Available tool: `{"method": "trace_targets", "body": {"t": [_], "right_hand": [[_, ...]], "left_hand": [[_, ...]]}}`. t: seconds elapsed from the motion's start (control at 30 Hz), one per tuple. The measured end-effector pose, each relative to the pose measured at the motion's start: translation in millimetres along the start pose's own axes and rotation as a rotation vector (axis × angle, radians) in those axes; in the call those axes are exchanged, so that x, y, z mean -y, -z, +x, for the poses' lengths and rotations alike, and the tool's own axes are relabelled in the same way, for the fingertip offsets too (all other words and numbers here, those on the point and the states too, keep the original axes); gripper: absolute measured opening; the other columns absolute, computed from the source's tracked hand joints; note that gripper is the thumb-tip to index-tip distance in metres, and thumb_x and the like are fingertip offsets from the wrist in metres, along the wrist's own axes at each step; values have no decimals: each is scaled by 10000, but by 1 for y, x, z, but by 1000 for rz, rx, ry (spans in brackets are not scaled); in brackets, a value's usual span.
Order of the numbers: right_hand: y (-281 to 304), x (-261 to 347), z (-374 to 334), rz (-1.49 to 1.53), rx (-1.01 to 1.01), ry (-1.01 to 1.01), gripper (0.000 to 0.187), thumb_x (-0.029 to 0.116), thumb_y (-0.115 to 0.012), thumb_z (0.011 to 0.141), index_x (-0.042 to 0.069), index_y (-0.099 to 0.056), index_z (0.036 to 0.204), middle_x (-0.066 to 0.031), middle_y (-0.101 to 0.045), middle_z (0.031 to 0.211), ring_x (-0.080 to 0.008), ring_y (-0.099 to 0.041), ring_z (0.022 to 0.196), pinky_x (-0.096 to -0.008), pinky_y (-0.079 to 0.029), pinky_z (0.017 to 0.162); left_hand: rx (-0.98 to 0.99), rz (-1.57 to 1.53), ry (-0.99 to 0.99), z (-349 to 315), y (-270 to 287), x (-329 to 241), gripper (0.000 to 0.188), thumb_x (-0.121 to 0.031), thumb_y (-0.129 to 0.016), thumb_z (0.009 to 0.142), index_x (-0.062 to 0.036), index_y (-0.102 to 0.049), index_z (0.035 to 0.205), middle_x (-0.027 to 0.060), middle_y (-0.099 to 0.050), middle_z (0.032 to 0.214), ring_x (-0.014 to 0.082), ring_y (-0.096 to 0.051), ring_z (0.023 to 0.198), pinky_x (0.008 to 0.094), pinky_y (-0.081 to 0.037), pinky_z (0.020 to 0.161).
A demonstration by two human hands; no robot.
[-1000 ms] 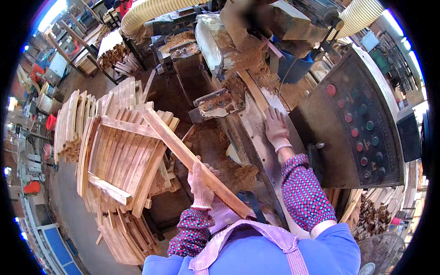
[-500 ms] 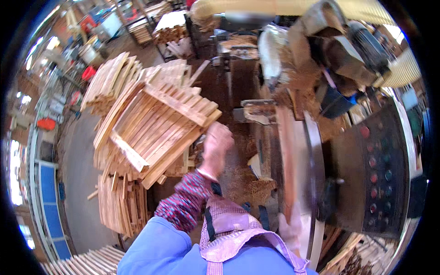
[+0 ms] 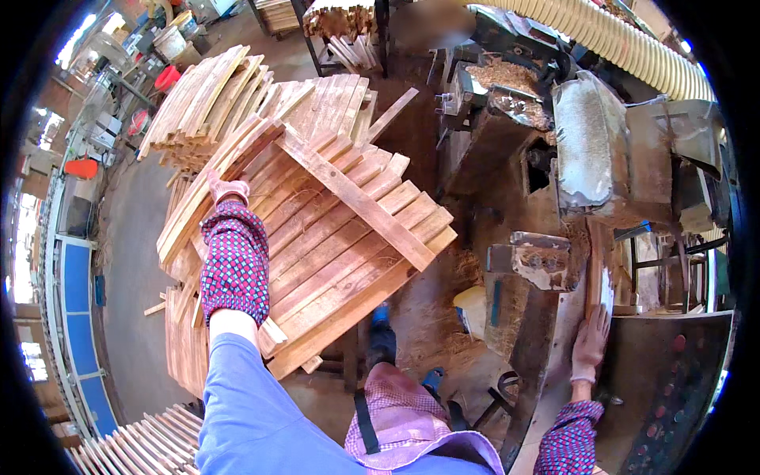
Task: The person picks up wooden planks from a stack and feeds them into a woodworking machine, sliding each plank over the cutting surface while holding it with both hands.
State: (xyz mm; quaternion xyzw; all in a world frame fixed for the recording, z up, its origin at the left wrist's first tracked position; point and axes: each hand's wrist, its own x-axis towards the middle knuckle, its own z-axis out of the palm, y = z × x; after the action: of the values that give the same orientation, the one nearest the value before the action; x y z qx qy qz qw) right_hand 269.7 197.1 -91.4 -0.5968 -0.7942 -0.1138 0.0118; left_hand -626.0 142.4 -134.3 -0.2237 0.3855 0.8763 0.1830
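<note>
My left hand (image 3: 228, 190) reaches over the stack of wooden slats and closes around the edge of a long wooden slat (image 3: 207, 214) on its left side; part of the fingers is hidden. Beside it, several slats lie parallel (image 3: 340, 226), with a crosspiece (image 3: 356, 198) over their ends. My right hand (image 3: 590, 344), in a pale glove, lies flat with fingers stretched forward. It rests on a narrow wooden strip (image 3: 595, 265) along the machine bed (image 3: 546, 356).
More slats are piled at the far left (image 3: 202, 99) and lower left (image 3: 138, 443). A dusty machine housing (image 3: 586, 146) stands at the right, below a ribbed hose (image 3: 609, 39). A dark control panel (image 3: 673, 388) flanks my right arm. Sawdust lies on the floor (image 3: 467, 348).
My left hand has moved left from the stack's right corner to the slats on its left side. The view has shifted, and my right hand now shows clearly on the strip.
</note>
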Motion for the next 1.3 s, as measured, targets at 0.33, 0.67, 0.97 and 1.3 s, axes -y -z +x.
{"method": "trace_targets", "body": {"t": [0.33,0.67,0.97,1.3], "right_hand": [[85,154,69,569,-139,81,554,87,-595,910,29,-423,1433,-197,-563,1313,-310,-538,1219,-406,-426,1002],[199,190,-87,1169,360,602,775,385,-672,850,39,-322,1449,-253,-461,1374,-415,-535,1187,-434,-465,984],[109,33,-316,534,280,-218,717,385,-605,836,-6,-396,1399,-243,-435,1414,-424,-424,1308,-506,-323,1100],[32,18,-52,152,-40,-58,560,350,-525,895,49,-482,1366,-175,-462,1417,-334,-364,1349,-529,-206,1136]], "left_hand": [[341,67,-18,-153,91,37,499,-492,-506,923,-66,-593,1167,76,-621,1105,216,-558,1021,355,-454,938],[593,385,312,-536,180,122,352,-356,-647,851,-73,-536,1028,72,-565,810,255,-610,740,398,-540,698],[750,286,609,-618,165,164,391,-317,-640,921,-108,-497,1219,70,-578,880,221,-591,726,445,-533,659],[640,524,599,-615,172,162,291,-243,-590,950,-124,-480,1191,60,-563,838,209,-573,677,428,-547,639]]}}
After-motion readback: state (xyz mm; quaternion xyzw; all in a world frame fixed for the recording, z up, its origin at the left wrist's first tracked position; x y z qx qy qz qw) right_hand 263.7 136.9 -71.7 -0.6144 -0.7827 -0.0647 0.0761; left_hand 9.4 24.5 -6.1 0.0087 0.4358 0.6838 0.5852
